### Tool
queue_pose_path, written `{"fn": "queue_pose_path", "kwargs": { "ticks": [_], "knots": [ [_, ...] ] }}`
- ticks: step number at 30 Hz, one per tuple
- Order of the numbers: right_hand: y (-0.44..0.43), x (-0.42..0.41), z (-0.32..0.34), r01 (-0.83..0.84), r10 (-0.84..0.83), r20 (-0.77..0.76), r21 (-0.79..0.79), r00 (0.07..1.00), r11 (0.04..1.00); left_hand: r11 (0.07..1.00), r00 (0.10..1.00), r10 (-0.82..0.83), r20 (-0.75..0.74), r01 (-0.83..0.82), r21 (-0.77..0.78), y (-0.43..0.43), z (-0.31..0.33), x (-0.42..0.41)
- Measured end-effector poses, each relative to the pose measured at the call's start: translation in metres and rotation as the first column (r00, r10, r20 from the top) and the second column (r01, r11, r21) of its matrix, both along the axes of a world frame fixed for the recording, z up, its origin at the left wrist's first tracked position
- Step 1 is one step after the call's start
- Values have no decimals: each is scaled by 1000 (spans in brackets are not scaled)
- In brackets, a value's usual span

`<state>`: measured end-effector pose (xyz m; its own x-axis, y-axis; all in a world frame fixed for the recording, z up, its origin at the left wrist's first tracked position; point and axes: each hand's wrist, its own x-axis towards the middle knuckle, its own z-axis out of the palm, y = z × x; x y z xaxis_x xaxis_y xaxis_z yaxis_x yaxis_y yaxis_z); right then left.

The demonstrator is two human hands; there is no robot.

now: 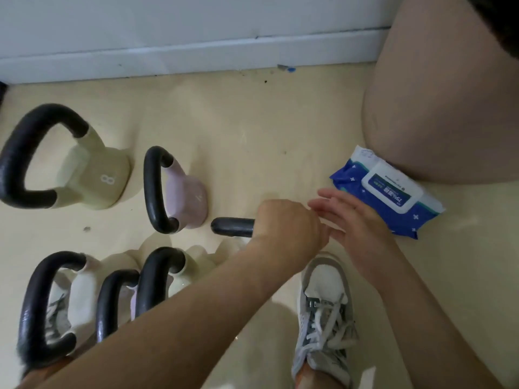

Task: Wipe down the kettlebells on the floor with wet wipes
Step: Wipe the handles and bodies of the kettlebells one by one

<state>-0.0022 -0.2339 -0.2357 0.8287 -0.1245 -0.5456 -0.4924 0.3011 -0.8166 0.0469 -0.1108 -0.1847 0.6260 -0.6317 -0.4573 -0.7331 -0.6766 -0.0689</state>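
The left hand [286,226] is curled tight around the black handle [233,227] of a kettlebell standing on the cream floor [252,130]. One end of the handle sticks out to the left of the fist, and the pale body below is mostly hidden by the forearm. The right hand [356,220] is just beside the left on its right. Its fingers are straight and spread, gripping nothing, and their tips reach toward the left hand's knuckles. Whether they touch cannot be told. A blue pack of wet wipes [387,197] lies flat on the floor just behind the right hand, its white lid closed, against the person's bare knee [435,108]. To the left of the held handle a pink kettlebell [185,197] stands close by, and farther left there is a cream kettlebell marked 8 [92,175]. Three more kettlebells cluster at lower left: a white one [81,293], a small pink one [132,299] and a cream one [179,276], partly covered by the left forearm. A grey-and-white sneaker [325,318] is planted below the hands.
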Motion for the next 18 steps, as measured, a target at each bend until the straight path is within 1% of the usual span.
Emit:
{"fn": "queue_pose_path", "kwargs": {
  "ticks": [1,2,3,4,5,6,7,8,9,10,11,12,13,14,16,17,18],
  "knots": [
    [6,3,9,-34,36,38,-50,999,998,983,997,74,18,-70,-170,21,2,-3],
    [11,7,16,-80,89,76,-112,993,991,941,992,122,20,-109,-319,40,0,-5],
    [16,10,22,-129,150,109,-174,983,976,894,983,180,20,-155,-421,58,-5,-7],
    [21,13,25,-174,209,132,-234,969,957,829,962,273,11,-229,-511,77,-15,-8],
    [25,15,27,-217,265,144,-281,953,935,732,919,393,-44,-342,-589,95,-26,-10],
    [28,18,27,-255,314,148,-320,938,913,581,844,513,-155,-475,-661,107,-35,-14],
    [30,19,27,-288,354,143,-346,924,893,366,723,626,-290,-602,-710,112,-39,-17],
    [33,20,26,-315,382,135,-358,914,879,139,560,707,-432,-709,-692,111,-40,-20],
    [36,20,25,-341,407,120,-363,906,867,-66,376,740,-557,-784,-617,109,-42,-23],
    [38,19,24,-364,429,101,-376,898,852,-238,195,725,-661,-829,-506,104,-48,-27],
    [40,19,24,-396,462,75,-405,884,824,-388,53,637,-769,-840,-379,99,-54,-32],
    [44,20,27,-450,519,39,-447,854,773,-496,-27,517,-856,-824,-274,95,-57,-37],
    [47,22,31,-521,596,-6,-494,803,696,-572,-57,408,-911,-794,-206,94,-59,-42],
    [49,26,33,-587,674,-58,-550,737,594,-624,-70,340,-938,-763,-169,92,-59,-43],
    [51,34,37,-658,769,-172,-648,616,383,-683,-89,273,-958,-719,-128,90,-56,-41],
    [53,36,38,-668,786,-211,-676,581,312,-704,-101,240,-966,-703,-101,88,-52,-40],
    [55,37,39,-665,787,-231,-693,571,278,-718,-108,214,-971,-692,-81,86,-49,-37]
  ]
}}
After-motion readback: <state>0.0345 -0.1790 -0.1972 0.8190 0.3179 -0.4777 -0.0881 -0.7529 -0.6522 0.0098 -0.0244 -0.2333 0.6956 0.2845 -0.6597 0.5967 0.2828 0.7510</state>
